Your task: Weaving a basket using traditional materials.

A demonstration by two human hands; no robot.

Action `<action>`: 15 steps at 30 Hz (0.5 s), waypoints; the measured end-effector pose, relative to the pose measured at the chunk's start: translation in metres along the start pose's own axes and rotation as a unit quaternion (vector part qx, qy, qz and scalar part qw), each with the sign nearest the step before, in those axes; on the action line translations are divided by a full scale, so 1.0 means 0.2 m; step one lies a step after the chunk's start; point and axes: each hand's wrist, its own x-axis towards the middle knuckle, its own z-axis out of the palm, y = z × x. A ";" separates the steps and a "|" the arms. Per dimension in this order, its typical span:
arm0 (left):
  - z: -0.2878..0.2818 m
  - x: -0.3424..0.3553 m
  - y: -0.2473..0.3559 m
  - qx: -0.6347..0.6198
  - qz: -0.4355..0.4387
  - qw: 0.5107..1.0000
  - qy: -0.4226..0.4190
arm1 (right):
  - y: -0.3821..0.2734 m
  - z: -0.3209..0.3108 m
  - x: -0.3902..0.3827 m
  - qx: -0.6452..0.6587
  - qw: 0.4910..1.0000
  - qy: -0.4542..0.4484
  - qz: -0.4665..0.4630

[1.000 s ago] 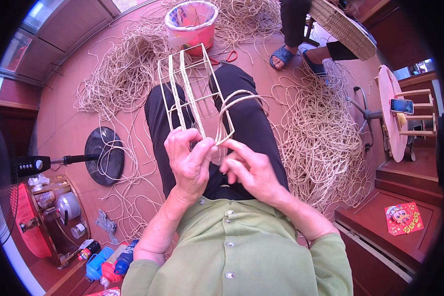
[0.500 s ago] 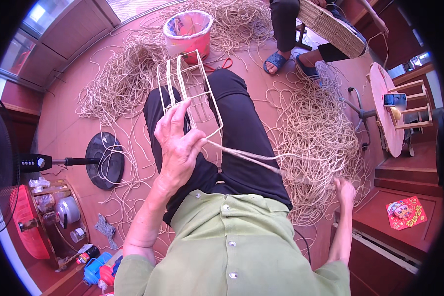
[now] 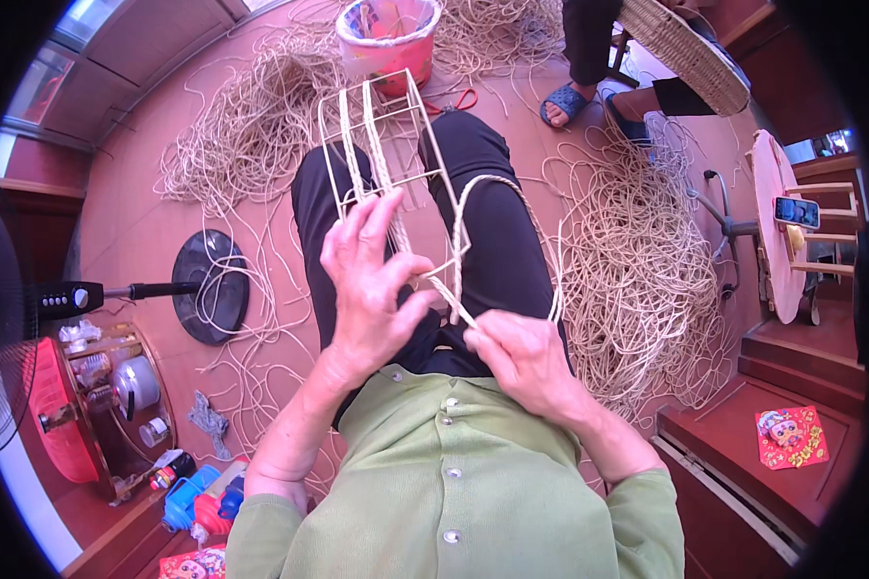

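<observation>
A cream wire frame (image 3: pixel 437 143), long and box-shaped, lies across my thighs, with pale twisted cord (image 3: pixel 377 145) wound lengthwise along its left part. My left hand (image 3: pixel 369 289) is at the frame's near end, its longer fingers resting over the wound strands. Its thumb and forefinger are spread apart, with the cord passing close beside them. My right hand (image 3: pixel 523 359) is closed in a pinch on the cord just right of my lap. From there the cord runs up to the frame's near corner, and a loose loop (image 3: pixel 497 179) arches over my right thigh.
Big heaps of loose cord (image 3: pixel 637 289) cover the floor on the right and far left. A lined pink bin (image 3: pixel 386 58) stands ahead. Another person holds a woven panel (image 3: pixel 690 58) at far right. A fan base (image 3: pixel 210 287) is left, a round stool (image 3: pixel 777 227) right.
My right hand has come in from the far right to my lap, bringing the cord. The stretched cord now forms a slack loop. My left thumb and forefinger have parted.
</observation>
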 end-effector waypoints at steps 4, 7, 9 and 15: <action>0.03 -0.02 0.00 0.003 0.003 0.996 0.090 | -0.14 -0.21 0.08 -0.022 0.995 0.007 -0.096; 0.07 -0.01 0.01 0.011 0.014 0.992 0.125 | -0.20 -0.34 0.26 -0.097 0.986 0.008 -0.135; 0.08 -0.02 0.00 0.000 0.018 0.992 0.124 | -0.20 -0.35 0.37 -0.170 0.965 0.025 -0.199; 0.13 -0.02 0.03 -0.029 0.002 0.986 0.161 | 0.16 -0.22 0.78 -0.139 0.980 0.051 -0.130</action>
